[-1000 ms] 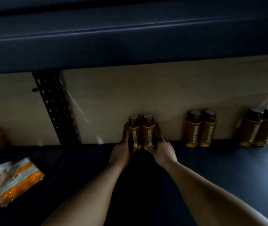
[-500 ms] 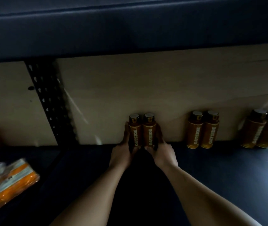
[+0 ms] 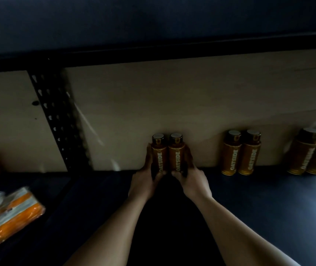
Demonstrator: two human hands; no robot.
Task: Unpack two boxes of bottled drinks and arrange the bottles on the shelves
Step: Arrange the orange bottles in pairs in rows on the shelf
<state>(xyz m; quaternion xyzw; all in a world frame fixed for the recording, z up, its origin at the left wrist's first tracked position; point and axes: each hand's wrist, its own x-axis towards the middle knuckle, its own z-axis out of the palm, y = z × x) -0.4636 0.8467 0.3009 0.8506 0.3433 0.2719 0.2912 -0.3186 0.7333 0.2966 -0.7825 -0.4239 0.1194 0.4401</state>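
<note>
Two brown OATSIDE bottles with dark caps stand side by side against the pale back panel of a dark shelf (image 3: 259,198). My left hand (image 3: 143,181) grips the left bottle (image 3: 158,153) low on its side. My right hand (image 3: 191,179) grips the right bottle (image 3: 175,153) the same way. Both bottles are upright and touch each other. The scene is dim.
A second pair of bottles (image 3: 240,152) stands to the right, and a third pair (image 3: 314,152) at the far right edge. A perforated black upright (image 3: 57,120) rises at left. Orange-and-white packets (image 3: 13,214) lie lower left. The shelf above (image 3: 153,31) overhangs closely.
The view has shifted slightly, so the shelf above fills more of the frame. Both hands stay wrapped around the same two bottles at the back panel.
</note>
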